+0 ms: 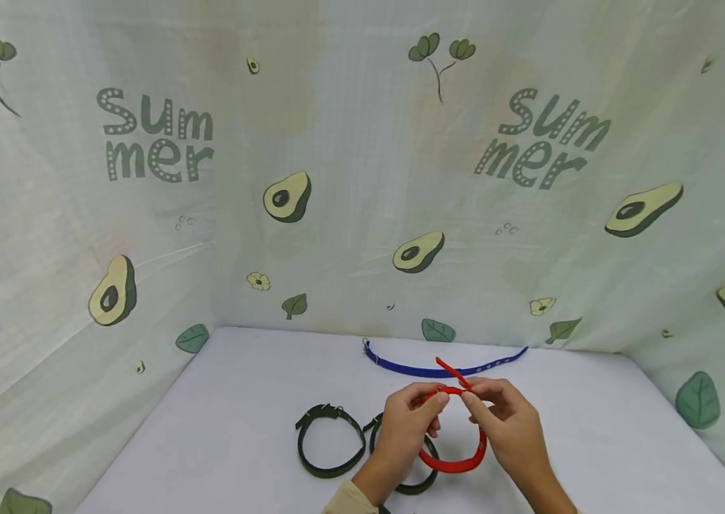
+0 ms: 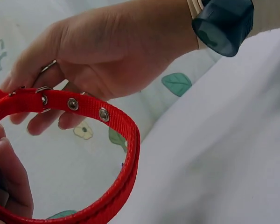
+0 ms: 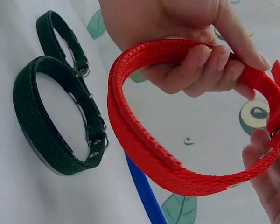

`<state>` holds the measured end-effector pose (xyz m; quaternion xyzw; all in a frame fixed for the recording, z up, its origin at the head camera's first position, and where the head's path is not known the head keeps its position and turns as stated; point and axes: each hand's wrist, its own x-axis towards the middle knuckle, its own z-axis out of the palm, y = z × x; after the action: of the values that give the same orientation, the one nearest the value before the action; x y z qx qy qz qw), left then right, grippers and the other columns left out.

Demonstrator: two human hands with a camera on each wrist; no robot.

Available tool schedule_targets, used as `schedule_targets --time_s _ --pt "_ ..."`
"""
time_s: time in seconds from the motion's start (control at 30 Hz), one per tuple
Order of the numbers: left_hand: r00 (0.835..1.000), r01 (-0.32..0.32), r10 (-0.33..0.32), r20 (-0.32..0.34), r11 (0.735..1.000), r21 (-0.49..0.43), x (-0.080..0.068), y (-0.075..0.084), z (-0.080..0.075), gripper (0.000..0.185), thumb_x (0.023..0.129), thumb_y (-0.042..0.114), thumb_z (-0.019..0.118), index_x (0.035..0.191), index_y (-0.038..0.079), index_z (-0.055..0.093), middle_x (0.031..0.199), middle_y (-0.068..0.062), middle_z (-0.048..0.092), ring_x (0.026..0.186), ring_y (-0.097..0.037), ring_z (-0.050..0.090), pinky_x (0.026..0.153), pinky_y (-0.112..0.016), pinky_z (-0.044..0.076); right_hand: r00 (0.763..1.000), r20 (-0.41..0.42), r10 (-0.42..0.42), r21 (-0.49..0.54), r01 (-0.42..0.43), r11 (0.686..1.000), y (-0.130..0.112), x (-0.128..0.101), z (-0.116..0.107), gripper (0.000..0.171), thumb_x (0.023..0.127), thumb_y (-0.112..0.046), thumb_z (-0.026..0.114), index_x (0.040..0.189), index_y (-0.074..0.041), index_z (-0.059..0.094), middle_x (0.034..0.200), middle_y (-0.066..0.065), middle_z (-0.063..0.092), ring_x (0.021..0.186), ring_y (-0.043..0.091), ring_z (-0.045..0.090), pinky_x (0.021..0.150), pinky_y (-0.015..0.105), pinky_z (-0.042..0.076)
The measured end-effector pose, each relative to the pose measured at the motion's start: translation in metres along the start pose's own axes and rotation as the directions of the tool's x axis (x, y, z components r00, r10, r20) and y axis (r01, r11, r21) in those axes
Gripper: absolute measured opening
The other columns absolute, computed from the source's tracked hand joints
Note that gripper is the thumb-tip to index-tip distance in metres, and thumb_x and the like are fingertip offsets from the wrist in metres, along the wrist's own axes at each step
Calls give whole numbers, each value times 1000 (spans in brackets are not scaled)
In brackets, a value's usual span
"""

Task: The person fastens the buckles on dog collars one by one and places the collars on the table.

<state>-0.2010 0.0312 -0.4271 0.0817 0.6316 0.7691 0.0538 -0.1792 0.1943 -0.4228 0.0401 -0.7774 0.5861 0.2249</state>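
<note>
Both hands, L hand (image 1: 406, 421) & R hand (image 1: 508, 417), pinch red collar (image 1: 458, 464) at buckle

The left hand (image 2: 107, 51) pinches the top of a red collar (image 2: 107, 122) near its metal eyelets, a ring on one finger. Fingers of the other hand (image 2: 9, 172) show inside the loop at lower left. Below lies the white tabletop (image 2: 224, 154).

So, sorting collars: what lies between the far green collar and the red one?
In the head view, the second green collar, partly hidden behind the left hand.
</note>
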Motion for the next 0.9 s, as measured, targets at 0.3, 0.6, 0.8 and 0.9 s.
schedule_targets --time_s 0.3,0.6,0.8,0.9 --pt "997 -59 54 53 994 95 -1 1 -4 25 90 28 77 111 14 75 88 -2 69 71 -17 60 67 -24 53 998 -16 -57 -98 55 994 -3 -1 -6 9 92 -17 75 95 -12 67 105 -2 71 90 14 69 77 22 56" --pt "993 -95 82 89 983 157 -1 4 -9 26 92 29 75 114 15 75 93 1 70 72 -17 60 65 -24 52 989 62 -138 -218 148 965 -2 0 -7 43 96 -14 70 137 -25 62 113 -7 70 96 9 67 87 14 48" --pt "987 -125 103 122 974 191 -1 6 -11 27 92 29 74 115 14 75 97 3 70 73 -15 61 66 -24 53 961 115 -252 -200 270 942 -1 2 -9 44 94 -3 69 134 -19 66 120 -3 70 97 9 66 85 14 50" --pt "986 -137 112 127 969 206 -1 5 -12 28 92 29 74 115 14 74 96 3 70 73 -15 62 67 -24 54 936 134 -325 -152 343 927 2 3 -8 45 92 5 68 133 -13 66 122 3 70 97 10 67 83 15 52"
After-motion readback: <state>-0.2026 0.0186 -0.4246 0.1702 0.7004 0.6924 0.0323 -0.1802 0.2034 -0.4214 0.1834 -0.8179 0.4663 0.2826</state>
